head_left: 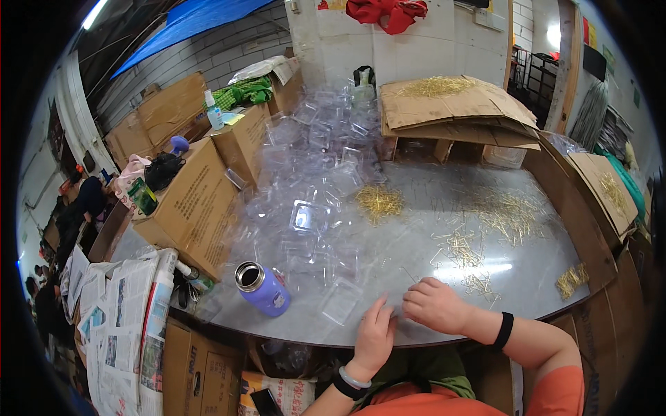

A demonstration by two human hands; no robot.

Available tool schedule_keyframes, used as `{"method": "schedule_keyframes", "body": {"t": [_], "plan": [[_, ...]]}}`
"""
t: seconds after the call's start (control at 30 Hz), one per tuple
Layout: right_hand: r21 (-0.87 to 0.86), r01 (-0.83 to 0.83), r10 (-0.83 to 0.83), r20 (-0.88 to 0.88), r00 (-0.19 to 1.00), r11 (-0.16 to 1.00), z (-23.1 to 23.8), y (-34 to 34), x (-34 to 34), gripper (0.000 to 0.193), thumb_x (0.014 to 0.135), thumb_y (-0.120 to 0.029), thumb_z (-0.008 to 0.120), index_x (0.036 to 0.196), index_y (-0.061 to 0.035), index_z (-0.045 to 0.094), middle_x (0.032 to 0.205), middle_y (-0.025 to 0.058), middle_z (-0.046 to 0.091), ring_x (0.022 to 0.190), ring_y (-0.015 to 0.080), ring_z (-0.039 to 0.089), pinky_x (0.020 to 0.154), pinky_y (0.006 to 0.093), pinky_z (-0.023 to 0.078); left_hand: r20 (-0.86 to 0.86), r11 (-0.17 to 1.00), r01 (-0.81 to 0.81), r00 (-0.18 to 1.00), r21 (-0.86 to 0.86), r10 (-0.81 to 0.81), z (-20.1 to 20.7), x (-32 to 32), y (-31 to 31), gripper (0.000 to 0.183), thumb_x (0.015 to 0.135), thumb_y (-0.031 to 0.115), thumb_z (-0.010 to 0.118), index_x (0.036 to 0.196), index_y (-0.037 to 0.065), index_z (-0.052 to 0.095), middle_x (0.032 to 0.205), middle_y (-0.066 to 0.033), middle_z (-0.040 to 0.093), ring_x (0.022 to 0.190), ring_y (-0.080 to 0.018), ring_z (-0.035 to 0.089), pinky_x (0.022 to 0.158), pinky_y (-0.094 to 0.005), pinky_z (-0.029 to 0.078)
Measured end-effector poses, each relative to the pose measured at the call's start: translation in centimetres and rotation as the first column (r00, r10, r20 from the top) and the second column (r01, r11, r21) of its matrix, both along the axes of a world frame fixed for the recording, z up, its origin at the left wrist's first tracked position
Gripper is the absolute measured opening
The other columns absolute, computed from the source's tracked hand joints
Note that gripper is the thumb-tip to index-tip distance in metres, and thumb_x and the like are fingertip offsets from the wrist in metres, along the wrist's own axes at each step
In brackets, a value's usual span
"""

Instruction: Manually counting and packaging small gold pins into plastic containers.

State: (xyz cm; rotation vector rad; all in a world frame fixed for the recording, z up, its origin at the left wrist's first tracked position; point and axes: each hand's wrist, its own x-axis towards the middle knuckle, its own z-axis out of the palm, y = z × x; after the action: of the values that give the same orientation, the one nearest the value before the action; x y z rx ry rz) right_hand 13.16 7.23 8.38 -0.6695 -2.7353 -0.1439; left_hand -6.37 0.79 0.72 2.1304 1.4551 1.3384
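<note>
Close to the front edge of the grey tabletop (430, 239), my two hands nearly meet. My left hand (374, 338) has its fingers drawn together and pointing up, with a small greyish bit at their tips that is too small to name. Its neighbour, my right hand (438, 306), has curled fingers turned toward the left one; what they hold, if anything, is hidden. Just beyond the right fingers are thin wire bits. Gold-coloured wire hooks (466, 249) lie loose farther off. To the left of my left hand rests a clear plastic lid or tray (341, 302).
An open purple bottle (267, 295) stands at the front left. Behind it spreads a heap of clear plastic boxes (305, 215). More gold hooks form a pile (379, 202) mid-table. Cardboard boxes (191, 208) line the left, and a cardboard-topped shelf (454, 111) stands at the back.
</note>
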Motion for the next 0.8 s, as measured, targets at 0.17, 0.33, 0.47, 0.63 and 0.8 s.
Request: {"method": "schedule_keyframes", "body": {"t": [0.17,0.33,0.47,0.63,0.8], "plan": [[-0.33,0.279,-0.313,-0.054,0.948,0.902,1.0,4.7,-1.0,0.031,0.096,-0.029,0.063,0.113,-0.003,0.062,0.117,0.0126,0.065,0.112,0.0351,0.061,0.099,0.0454,0.048,0.191,0.996,-0.087,0.977,-0.032,0.091,-0.2,-0.2,-0.1,0.014,0.098,0.007,0.064,0.107,-0.002,0.059,0.118,-0.0217,0.06,0.097,-0.037,0.062,0.083,-0.0431,0.054],[-0.176,0.053,-0.022,0.175,0.984,0.983,-4.1,10.1,-1.8,0.058,0.101,-0.045,0.054,0.141,-0.0033,0.051,0.152,0.0151,0.049,0.143,0.0341,0.044,0.116,0.0493,0.036,0.247,0.993,-0.118,0.962,0.003,0.114,-1.3,0.3,0.3,0.012,0.102,0.009,0.06,0.104,-0.003,0.058,0.116,-0.0209,0.057,0.087,-0.0302,0.061,0.075,-0.0389,0.054],[-0.194,0.22,-0.14,0.356,0.924,0.956,-3.7,7.2,0.3,0.076,0.103,-0.061,0.04,0.154,-0.0049,0.04,0.164,0.0116,0.034,0.154,0.0307,0.027,0.122,0.0602,0.02,0.147,0.992,-0.128,0.981,0.019,0.124,-1.1,-0.2,0.1,0.012,0.101,0.007,0.06,0.108,-0.002,0.06,0.121,-0.0216,0.055,0.085,-0.0305,0.063,0.075,-0.0382,0.053],[-0.14,0.394,-0.319,0.38,0.868,0.908,-3.2,1.5,9.7,0.084,0.1,-0.071,0.035,0.155,-0.0078,0.039,0.165,0.0088,0.033,0.156,0.0345,0.02,0.119,0.0711,0.011,0.087,0.997,-0.044,0.995,-0.058,0.049,0.4,0.0,0.1,0.02,0.097,0.004,0.062,0.116,-0.002,0.063,0.127,-0.0233,0.054,0.087,-0.0314,0.064,0.078,-0.0388,0.053],[-0.257,0.609,-0.57,0.215,0.793,0.75,-4.1,-3.4,12.3,0.089,0.092,-0.078,0.046,0.155,-0.0148,0.042,0.165,0.0208,0.028,0.151,0.0534,0.015,0.116,0.0756,0.009,-0.092,0.996,-0.083,0.992,0.027,0.085,1.0,0.4,1.3,0.034,0.094,0.002,0.063,0.127,-0.001,0.06,0.132,-0.0256,0.05,0.095,-0.0341,0.062,0.082,-0.0412,0.053]]}}
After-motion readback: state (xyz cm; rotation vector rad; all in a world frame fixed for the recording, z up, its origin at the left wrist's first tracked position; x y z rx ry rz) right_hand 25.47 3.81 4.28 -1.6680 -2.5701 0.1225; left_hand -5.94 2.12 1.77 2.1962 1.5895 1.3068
